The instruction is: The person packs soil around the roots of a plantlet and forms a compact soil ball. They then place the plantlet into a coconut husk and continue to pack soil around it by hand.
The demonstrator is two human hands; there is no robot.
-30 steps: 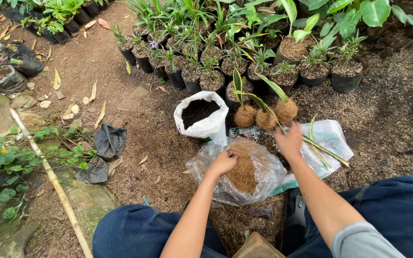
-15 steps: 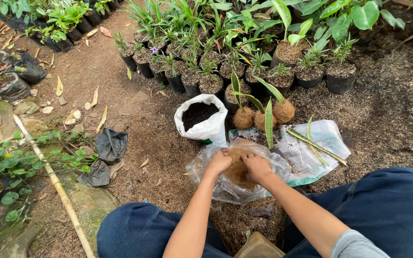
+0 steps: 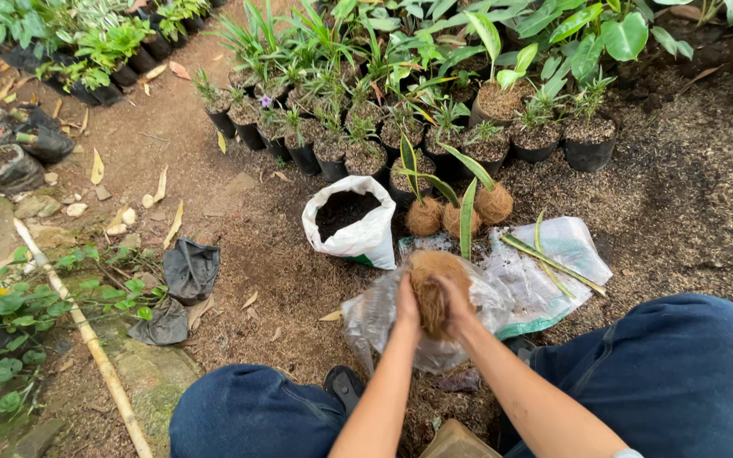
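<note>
A brown clump of coconut fibre is sitting between both hands, just above a clear plastic bag lying on the ground in front of the knees. The left hand is pressing its grip against the clump's left side and the right hand is cupping the right side, fingers curling around it. Just beyond, three fibre-wrapped plant balls are standing beside an open white sack of dark soil, with rows of black nursery pots behind
</note>
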